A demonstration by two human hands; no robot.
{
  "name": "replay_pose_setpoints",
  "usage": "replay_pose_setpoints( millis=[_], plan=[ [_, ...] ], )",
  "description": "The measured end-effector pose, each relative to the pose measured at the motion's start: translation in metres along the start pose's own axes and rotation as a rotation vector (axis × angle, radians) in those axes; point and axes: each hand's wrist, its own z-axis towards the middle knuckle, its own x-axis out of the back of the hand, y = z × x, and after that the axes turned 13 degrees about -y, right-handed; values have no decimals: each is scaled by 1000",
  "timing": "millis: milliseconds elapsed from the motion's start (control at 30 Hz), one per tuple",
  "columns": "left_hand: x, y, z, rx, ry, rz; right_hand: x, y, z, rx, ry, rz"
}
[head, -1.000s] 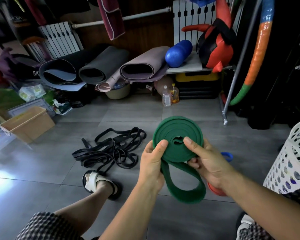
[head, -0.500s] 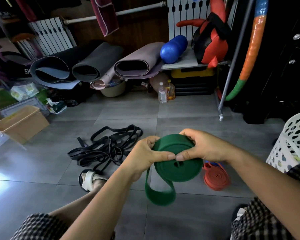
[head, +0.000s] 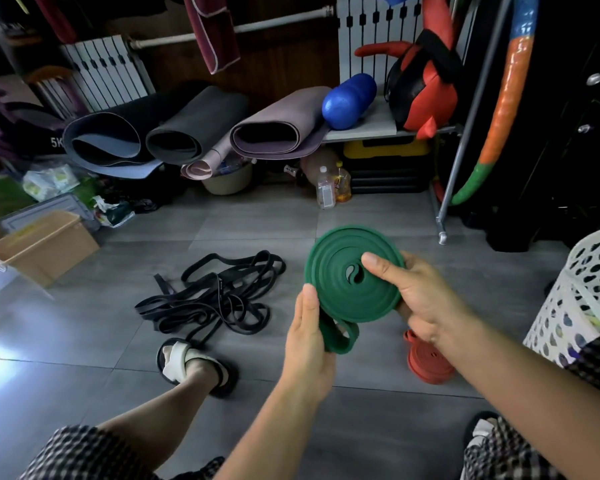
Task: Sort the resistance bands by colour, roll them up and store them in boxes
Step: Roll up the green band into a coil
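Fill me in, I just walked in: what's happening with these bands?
A seated person is rolling up a green band. The right hand holds the coil, thumb across its face, while the left hand holds the short loose tail. A red band lies rolled on the floor; the black bands lie in a tangle, unrolled.

Red band (head: 426,367) half hidden behind right forearm (head: 506,379); basket (head: 589,278) cropped right.

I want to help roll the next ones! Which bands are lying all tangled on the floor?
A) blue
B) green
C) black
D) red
C: the black resistance bands sprawl in a loose tangle on the floor; the green resistance band is coiled and the red resistance band sits rolled.
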Motion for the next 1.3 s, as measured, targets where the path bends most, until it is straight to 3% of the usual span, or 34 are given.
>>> replay_pose_setpoints(
  millis=[267,367,467,600,700,767,833,967,1133,1300],
  plan=[
    [-25,-14,-1,-3,292,-63,-11,39,-11,85,124,129],
    [-26,-22,-7,25,330,-135,-9,50,-15,77,150,130],
    [-15,-29,-9,65,321,-97,0,60,-17,-51,121,68],
    [29,-23,-1,79,146,193,25,60,-18,-224,-18,-390],
    [57,-27,6,185,-89,478,47,59,-21,-236,-178,-636],
    [64,-38,9,290,-262,575,59,70,-25,-233,-357,-843],
    [69,-55,14,374,-351,614,72,86,-30,-221,-423,-959],
    [68,-91,23,494,-339,581,98,105,-37,-321,-324,-802],
    [58,-129,45,447,-116,450,130,120,-13,-386,-149,-689],
    [53,-157,61,357,-73,663,153,140,14,-381,48,-564]
  ],
)
